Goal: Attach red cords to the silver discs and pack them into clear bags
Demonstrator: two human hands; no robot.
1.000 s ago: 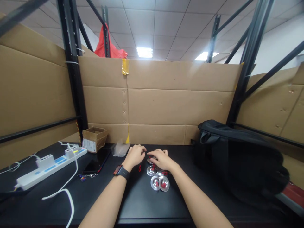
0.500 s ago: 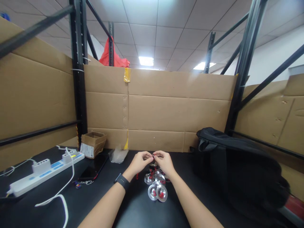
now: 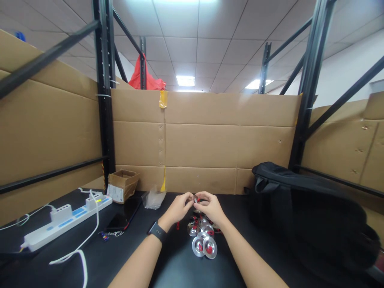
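Left hand (image 3: 181, 206) and right hand (image 3: 211, 206) pinch a small shiny silver metal disc (image 3: 196, 199), lower centre, domed silver discs with red cords (image 3: 207, 229) below, brown cardboard box (image 3: 129, 187) lower left, its white label (image 3: 115, 193) unreadable

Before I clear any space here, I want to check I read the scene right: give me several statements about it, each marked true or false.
1. A dark watch is on the left wrist. True.
2. The watch strap is bright red. False: it is dark.
3. The left hand and right hand come together at a small metal piece. True.
4. The left hand grips a black bag. False: it is at the small metal piece.
5. Several metal discs lie on the black tabletop. True.
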